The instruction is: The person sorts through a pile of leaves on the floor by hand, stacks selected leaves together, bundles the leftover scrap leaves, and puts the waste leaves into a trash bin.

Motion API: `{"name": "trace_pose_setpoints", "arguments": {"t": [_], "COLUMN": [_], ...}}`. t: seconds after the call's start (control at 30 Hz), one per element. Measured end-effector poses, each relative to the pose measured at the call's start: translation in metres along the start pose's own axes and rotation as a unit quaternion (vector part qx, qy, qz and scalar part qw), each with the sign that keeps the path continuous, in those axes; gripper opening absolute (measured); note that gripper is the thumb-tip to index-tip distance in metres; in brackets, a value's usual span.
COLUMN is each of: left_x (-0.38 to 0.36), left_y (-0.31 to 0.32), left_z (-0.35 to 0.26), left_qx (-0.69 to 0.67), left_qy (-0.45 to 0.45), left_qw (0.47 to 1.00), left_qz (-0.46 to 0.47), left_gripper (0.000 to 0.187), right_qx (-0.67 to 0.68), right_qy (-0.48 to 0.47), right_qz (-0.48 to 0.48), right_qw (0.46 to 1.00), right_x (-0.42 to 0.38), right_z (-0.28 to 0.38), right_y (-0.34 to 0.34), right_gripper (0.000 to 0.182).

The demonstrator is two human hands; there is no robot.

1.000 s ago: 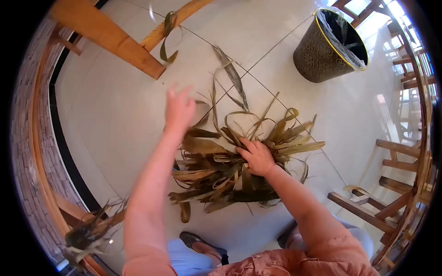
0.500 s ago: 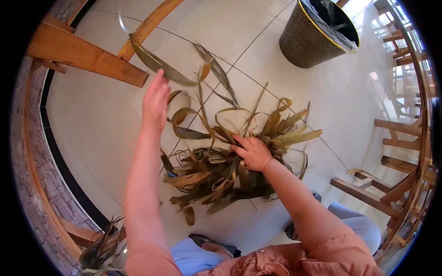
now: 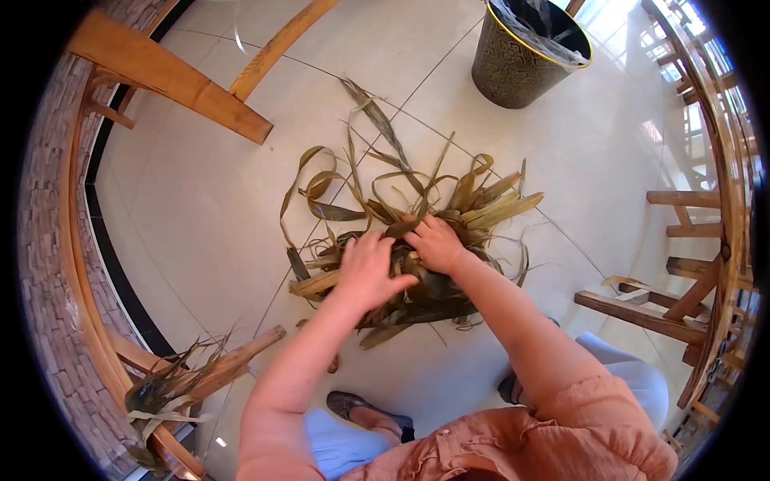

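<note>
A heap of dry, brown-green leaves (image 3: 433,309) lies on the tiled floor in front of me, with long curled strips at its upper left. My left hand (image 3: 371,271) is over the left part of the heap, its thumb spread away from the fingers; whether it holds a leaf cannot be made out. My right hand (image 3: 434,243) rests at the middle of the heap, fingers bent onto the leaves at the base of a fanned bunch (image 3: 501,204). Its fingertips are partly hidden among the strips.
A dark patterned bin (image 3: 517,68) with a yellow rim and plastic liner stands at the top right. Wooden legs (image 3: 184,84) reach in at the upper left. More dry leaves (image 3: 164,389) lie at the lower left. Wooden frames (image 3: 642,317) stand at the right.
My left hand has come down and right from the upper left onto the heap. The broad leaf near it has left its place at the upper left. My right hand stays on the leaves.
</note>
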State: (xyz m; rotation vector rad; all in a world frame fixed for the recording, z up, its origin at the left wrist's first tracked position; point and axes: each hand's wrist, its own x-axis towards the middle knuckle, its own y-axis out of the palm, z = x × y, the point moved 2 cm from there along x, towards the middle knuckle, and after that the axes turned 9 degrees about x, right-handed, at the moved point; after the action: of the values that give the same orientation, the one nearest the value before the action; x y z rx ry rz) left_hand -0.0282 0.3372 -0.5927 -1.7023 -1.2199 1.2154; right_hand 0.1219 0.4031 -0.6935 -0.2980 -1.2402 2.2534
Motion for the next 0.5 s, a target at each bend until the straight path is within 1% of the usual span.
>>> {"name": "trace_pose_setpoints", "arguments": {"t": [0.03, 0.1, 0.13, 0.23, 0.27, 0.3, 0.33, 0.37, 0.4, 0.47, 0.5], "left_x": [-0.001, -0.002, -0.004, -0.008, -0.010, -0.011, -0.010, -0.008, -0.008, -0.004, -0.006], "left_y": [0.014, 0.037, 0.049, 0.081, 0.082, 0.085, 0.087, 0.088, 0.094, 0.098, 0.102], "left_z": [-0.009, -0.015, -0.014, 0.005, 0.007, 0.009, 0.011, 0.014, 0.016, 0.021, 0.021], "left_qx": [0.045, 0.048, 0.048, 0.074, 0.049, 0.035, 0.023, 0.012, 0.007, 0.001, -0.003], "left_qy": [-0.009, -0.031, -0.045, -0.013, -0.007, -0.008, -0.008, -0.007, -0.007, -0.005, -0.003], "left_qw": [0.999, 0.998, 0.998, 0.994, 0.995, 0.995, 0.996, 0.996, 0.995, 0.994, 0.994], "left_qz": [-0.008, -0.017, -0.019, -0.077, -0.091, -0.090, -0.089, -0.089, -0.100, -0.107, -0.106], "left_gripper": [0.075, 0.083, 0.088, 0.085, 0.081, 0.082, 0.082, 0.082, 0.083, 0.084, 0.084], "right_qx": [-0.017, -0.054, -0.024, 0.019, 0.100, 0.160, 0.167, 0.150, 0.123, 0.075, 0.075], "right_qy": [0.027, 0.080, 0.097, 0.064, 0.078, 0.095, 0.141, 0.166, 0.194, 0.228, 0.282], "right_qz": [0.029, 0.089, 0.163, 0.284, 0.289, 0.258, 0.125, 0.039, -0.046, -0.128, -0.120], "right_qw": [0.999, 0.991, 0.982, 0.956, 0.949, 0.948, 0.968, 0.974, 0.972, 0.962, 0.949], "right_x": [0.003, 0.006, 0.011, 0.023, 0.034, 0.056, 0.075, 0.091, 0.111, 0.149, 0.173], "right_z": [0.000, 0.001, 0.012, 0.025, 0.016, 0.013, 0.006, -0.016, -0.042, -0.094, -0.108], "right_y": [0.004, 0.012, -0.010, -0.065, -0.080, -0.100, -0.112, -0.110, -0.100, -0.070, -0.060], "right_gripper": [0.049, 0.053, 0.055, 0.060, 0.062, 0.054, 0.047, 0.047, 0.050, 0.061, 0.069]}}
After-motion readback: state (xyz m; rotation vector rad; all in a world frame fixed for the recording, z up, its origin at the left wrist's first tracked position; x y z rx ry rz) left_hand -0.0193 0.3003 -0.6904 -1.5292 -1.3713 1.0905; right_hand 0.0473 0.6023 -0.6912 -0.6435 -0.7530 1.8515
